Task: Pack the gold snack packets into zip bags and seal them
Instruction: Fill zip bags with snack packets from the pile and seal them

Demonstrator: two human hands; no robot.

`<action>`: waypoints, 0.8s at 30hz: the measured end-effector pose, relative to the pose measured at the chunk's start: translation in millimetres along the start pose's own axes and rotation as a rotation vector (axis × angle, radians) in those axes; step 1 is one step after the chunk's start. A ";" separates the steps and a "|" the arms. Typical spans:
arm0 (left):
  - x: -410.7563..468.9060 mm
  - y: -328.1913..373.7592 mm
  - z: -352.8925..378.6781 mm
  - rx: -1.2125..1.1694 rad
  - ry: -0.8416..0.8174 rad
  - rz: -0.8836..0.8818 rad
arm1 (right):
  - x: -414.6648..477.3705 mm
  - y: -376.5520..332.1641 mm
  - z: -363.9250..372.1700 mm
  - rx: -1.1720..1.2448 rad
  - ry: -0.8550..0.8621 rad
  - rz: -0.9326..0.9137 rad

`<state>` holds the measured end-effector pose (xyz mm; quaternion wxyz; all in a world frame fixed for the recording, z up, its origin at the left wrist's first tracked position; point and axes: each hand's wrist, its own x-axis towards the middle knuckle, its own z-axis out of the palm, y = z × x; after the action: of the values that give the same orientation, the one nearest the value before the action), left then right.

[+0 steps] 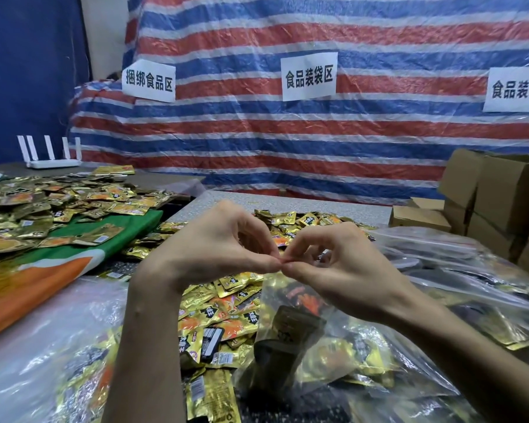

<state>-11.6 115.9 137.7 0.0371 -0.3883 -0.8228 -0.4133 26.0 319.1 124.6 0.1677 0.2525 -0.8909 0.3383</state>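
A clear zip bag [290, 328] with gold snack packets inside hangs in front of me. My left hand [220, 248] and my right hand [327, 264] both pinch its top edge, fingertips meeting at the middle. Loose gold snack packets [217, 312] lie heaped on the table beneath the bag. More gold packets [52, 206] cover the green and orange cloth at the left.
Filled zip bags [452, 270] pile up at the right, and others [58, 355] lie at the lower left. Cardboard boxes [495, 196] stand at the far right. A white router [52, 161] sits at the back left. A striped tarp [287, 132] with paper signs hangs behind.
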 end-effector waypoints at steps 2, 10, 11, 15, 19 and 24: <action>-0.6 0.1 -0.3 0.005 0.002 0.014 | 0.0 -0.8 -0.7 0.013 -0.012 0.001; 1.0 1.6 0.9 0.016 -0.022 0.048 | -1.1 -3.9 -8.8 0.023 -0.070 0.004; 2.2 1.3 1.9 0.007 -0.036 0.036 | -1.4 -3.9 -9.6 0.014 -0.067 0.001; 4.3 -1.8 5.1 -0.017 -0.157 -0.068 | -3.3 -2.6 -10.3 0.001 -0.046 0.000; 4.3 -2.8 6.4 -0.016 -0.193 -0.054 | -6.3 -0.8 -12.4 0.010 -0.051 0.004; 4.4 -3.4 3.4 -0.111 -0.144 0.026 | -11.1 1.3 -18.0 0.144 -0.123 0.048</action>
<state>-16.1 119.7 135.0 -0.0385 -0.4293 -0.7940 -0.4286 36.6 336.0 131.6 0.0858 0.2626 -0.8788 0.3890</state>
